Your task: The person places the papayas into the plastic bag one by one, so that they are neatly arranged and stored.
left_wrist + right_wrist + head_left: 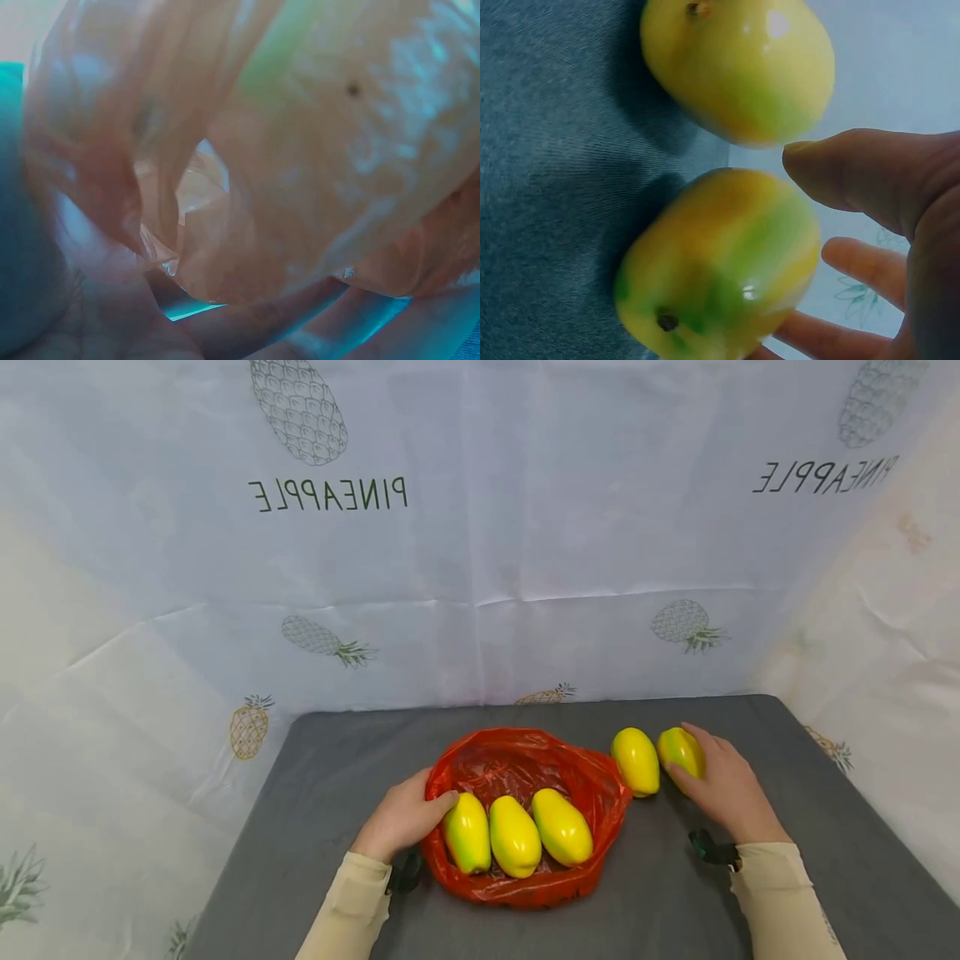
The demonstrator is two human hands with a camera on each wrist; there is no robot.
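My left hand [407, 817] holds the left rim of a red plastic bag [517, 893], thumb over the rim and fingers outside. Thin, creased plastic [300, 195] fills the left wrist view, with the fingers under it. Inside the wide-mouthed bag lie three yellow-green mangoes [514, 837] side by side. My right hand [726, 781] is spread about a mango [681, 752] right of the bag. In the right wrist view the thumb stands off this mango [720, 262], while fingers reach behind its far side. Another mango [636, 762] lies just left of it, near the bag's edge.
The dark grey table [337, 760] carries the bag and fruit. A white cloth [480, 543] printed with pineapples hangs behind the table and along the sides. A dark strap [712, 850] circles the right wrist.
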